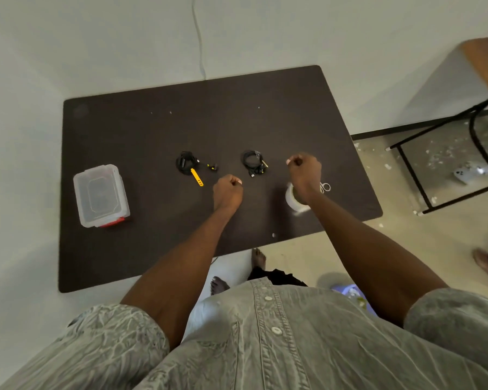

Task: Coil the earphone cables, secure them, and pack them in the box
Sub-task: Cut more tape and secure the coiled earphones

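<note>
Earphone cables — two glossy black coils [187, 162] [253, 161] — lie mid-table [141, 136]; the clear plastic box [101, 196] sits at nine o'clock. Left hand [227, 191] and right hand [304, 170] are curled into fists — whether they pinch anything, I cannot tell.

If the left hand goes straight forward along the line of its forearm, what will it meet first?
Probably nothing soon: the left hand points into the gap between the two coiled earphone bundles, over bare table. Its height above the table is unclear.
</note>
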Demonstrator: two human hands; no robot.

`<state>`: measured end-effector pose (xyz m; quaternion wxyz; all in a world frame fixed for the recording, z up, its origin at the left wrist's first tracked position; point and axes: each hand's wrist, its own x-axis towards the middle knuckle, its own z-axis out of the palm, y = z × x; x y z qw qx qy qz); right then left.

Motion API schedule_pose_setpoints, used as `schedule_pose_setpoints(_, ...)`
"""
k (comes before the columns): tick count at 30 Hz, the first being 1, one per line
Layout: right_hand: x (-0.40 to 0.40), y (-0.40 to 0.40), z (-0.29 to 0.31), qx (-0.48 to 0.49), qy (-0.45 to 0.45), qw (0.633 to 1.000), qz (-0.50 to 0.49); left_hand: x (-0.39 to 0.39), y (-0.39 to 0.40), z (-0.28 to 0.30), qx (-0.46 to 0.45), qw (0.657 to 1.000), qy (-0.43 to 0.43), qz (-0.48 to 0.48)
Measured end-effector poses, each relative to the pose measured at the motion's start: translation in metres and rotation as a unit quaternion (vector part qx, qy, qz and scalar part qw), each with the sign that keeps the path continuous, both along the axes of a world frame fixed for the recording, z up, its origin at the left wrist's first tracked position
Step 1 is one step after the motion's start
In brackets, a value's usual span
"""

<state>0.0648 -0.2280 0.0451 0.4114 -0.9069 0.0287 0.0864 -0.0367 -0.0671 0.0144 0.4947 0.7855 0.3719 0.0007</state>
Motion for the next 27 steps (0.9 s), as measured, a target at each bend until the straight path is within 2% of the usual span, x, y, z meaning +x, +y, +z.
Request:
schedule_pose_setpoints(3,-0.014,-0.037,0.003,-0.017,-0.015,0.999,-0.039,-0.01,-0.02,-0.006,-0.035,0.999,0.007,-0.005)
schedule_pose_setpoints(7,-0.019,-0.07,-0.004,-0.04,0.013,0.995,-0.087,-0.018,-0.04,-0.014,-0.068,0.998,0.014,-0.003)
schedule_pose_setpoints(13,-0.014,-0.093,-0.022,-0.075,0.162,0.982,-0.061,-0.006,-0.072,0.0,-0.133,0.989,0.023,0.063)
schedule_pose_setpoints(20,-0.001,-0.096,-0.037,-0.004,0.282,0.959,-0.026,0.018,-0.108,0.004,-0.253,0.955,0.015,0.156)
schedule_pose_setpoints(24,-0.002,-0.101,-0.04,0.007,0.275,0.961,0.002,0.019,-0.122,0.006,-0.264,0.946,0.013,0.189)
schedule_pose_setpoints(27,-0.005,-0.106,-0.041,-0.002,0.223,0.974,0.034,0.021,-0.126,0.009,-0.288,0.93,0.007,0.228)
